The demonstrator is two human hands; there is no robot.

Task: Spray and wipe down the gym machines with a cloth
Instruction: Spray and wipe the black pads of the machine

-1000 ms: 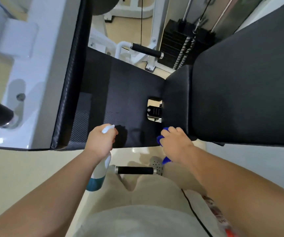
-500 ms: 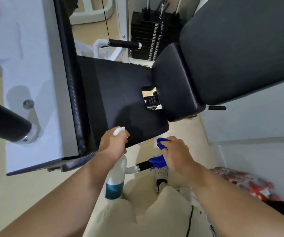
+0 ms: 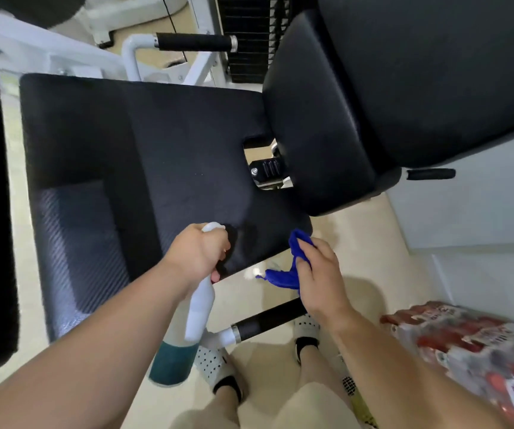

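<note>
White spray bottle (image 3: 200, 308), blue cloth (image 3: 283, 274), apparently bunched, over black seat (image 3: 162, 156).

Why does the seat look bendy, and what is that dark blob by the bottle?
Head view: the wide-angle lens curves the black seat edges; the blob is the left hand's shadow beside the spray bottle; the red package at the right edge looks blurred.

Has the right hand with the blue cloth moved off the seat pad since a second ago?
Yes. The right hand with the blue cloth was at the seat pad's near edge by the backrest; now it hangs just off the near right corner, above the floor.
</note>
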